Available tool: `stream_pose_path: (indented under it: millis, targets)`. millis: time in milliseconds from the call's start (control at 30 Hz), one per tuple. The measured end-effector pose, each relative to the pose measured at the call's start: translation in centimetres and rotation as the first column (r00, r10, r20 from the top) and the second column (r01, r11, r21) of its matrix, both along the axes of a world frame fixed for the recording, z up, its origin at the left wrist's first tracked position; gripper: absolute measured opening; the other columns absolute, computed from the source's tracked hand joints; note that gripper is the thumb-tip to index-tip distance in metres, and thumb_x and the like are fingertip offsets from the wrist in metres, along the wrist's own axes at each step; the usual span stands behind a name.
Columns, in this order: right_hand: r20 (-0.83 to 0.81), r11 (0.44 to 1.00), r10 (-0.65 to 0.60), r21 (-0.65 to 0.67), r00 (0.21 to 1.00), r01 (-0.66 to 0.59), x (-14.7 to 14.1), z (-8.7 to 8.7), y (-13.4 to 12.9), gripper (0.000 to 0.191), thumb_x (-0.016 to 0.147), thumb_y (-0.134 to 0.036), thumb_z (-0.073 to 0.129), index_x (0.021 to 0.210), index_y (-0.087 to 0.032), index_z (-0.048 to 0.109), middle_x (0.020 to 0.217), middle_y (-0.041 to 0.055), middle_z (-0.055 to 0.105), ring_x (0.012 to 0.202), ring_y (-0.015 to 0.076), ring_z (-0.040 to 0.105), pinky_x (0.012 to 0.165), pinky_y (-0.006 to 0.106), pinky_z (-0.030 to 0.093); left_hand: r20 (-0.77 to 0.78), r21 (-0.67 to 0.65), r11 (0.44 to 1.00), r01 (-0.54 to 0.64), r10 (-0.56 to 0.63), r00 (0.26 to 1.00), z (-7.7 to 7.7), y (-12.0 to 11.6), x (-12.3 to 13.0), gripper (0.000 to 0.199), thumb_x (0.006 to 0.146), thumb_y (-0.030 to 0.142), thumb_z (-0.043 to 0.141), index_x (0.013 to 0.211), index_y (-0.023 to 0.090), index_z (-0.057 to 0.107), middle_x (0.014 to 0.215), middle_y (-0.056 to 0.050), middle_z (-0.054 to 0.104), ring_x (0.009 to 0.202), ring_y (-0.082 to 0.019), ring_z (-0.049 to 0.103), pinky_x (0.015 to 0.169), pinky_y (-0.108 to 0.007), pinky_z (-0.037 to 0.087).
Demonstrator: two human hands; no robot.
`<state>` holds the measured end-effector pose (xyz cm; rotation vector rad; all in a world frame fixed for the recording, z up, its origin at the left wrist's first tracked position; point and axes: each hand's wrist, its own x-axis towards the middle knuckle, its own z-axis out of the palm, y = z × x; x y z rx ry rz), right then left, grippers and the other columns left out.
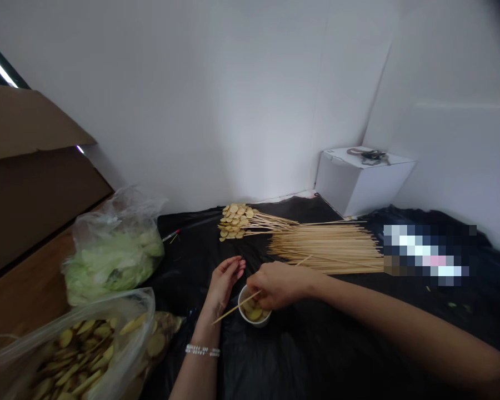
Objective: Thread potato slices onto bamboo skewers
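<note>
A small white cup [242, 316] with pale yellow slices [255, 314] inside stands on black plastic sheeting. My right hand [277, 284] reaches over the cup's upper right rim, its fingers closed round a thin wooden stick [231, 313] that slants down to the left across the cup. Left of the cup is my left hand [228, 273], fingers curved and slightly apart, with nothing visible in it. Beyond my hands lie many bare sticks [329, 247], and beside them a pile of sticks with slices threaded on their ends [235, 219].
At the left are a clear bag of pale green pieces [112, 261] and an open bag of slices [77, 355]. A cardboard box [29, 178] stands behind them. A white box [358, 178] with a dark object on top stands at the back right. A blurred patch covers something at the right.
</note>
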<state>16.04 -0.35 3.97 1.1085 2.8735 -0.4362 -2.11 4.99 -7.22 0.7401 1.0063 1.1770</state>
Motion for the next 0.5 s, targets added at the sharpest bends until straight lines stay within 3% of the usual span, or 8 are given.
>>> stream_pose_path:
  millis: [233,367,500]
  targets:
    - [-0.256,0.973,0.003,-0.224,0.967,-0.062,0.7,-0.3,1.3,0.017,0.069,-0.022,0.057,0.082,-0.015,0.064,0.069,-0.0016,0.061,0.057,0.0083,0.05,0.052,0.018,0.033,-0.049,0.065,0.997,0.037,-0.034,0.998,1.1,-0.6,0.1,0.034,0.067,0.034,0.076,0.094,0.015,0.07,0.093,-0.009,0.072,0.081,-0.014,0.064,0.07,-0.022,0.048]
    - [-0.36,0.899,-0.153,-0.437,0.92,-0.022,1.4,-1.1,2.7,0.012,0.069,-0.018,0.056,0.079,-0.015,0.062,0.059,-0.007,0.05,0.051,0.0053,0.041,0.048,0.016,0.03,-0.056,0.094,0.99,0.109,-0.104,0.993,1.7,-1.1,0.2,0.033,0.071,0.039,0.071,0.094,0.015,0.071,0.094,-0.01,0.071,0.076,-0.012,0.062,0.065,-0.02,0.044]
    - [-0.435,0.818,-0.31,-0.575,0.846,0.004,1.9,-1.9,3.7,0.014,0.071,-0.024,0.058,0.081,-0.014,0.06,0.059,-0.0084,0.043,0.051,0.005,0.034,0.045,0.017,0.024,-0.041,0.13,0.953,0.272,-0.269,0.962,2.0,-1.6,0.2,0.045,0.08,0.052,0.056,0.087,0.01,0.072,0.085,-0.012,0.07,0.072,-0.014,0.06,0.065,-0.023,0.043]
